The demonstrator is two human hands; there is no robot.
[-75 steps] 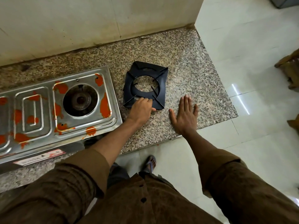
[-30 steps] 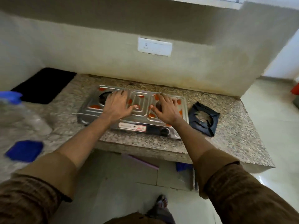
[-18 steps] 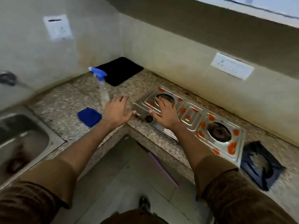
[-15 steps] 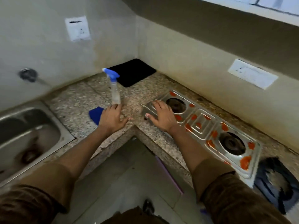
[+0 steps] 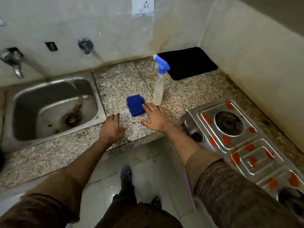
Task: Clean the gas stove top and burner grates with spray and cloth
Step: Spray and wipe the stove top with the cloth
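Note:
A folded blue cloth (image 5: 135,104) lies on the granite counter (image 5: 118,83), with a clear spray bottle with a blue trigger head (image 5: 159,83) standing just right of it. My right hand (image 5: 155,117) is stretched out flat, its fingertips at the cloth's right edge, holding nothing. My left hand (image 5: 111,127) hovers over the counter's front edge with relaxed fingers, holding nothing. The steel gas stove (image 5: 238,142), smeared with orange-red stains and with its grates off, sits to the right.
A steel sink (image 5: 54,106) is set into the counter on the left, with taps (image 5: 13,61) on the wall above. A black mat (image 5: 187,63) lies in the back corner. A wall socket (image 5: 143,5) is above. The floor and my foot (image 5: 126,175) show below.
I have turned left from the stove towards the sink corner. Both hands left the stove top; my right hand now reaches the blue cloth, my left hand is near the sink.

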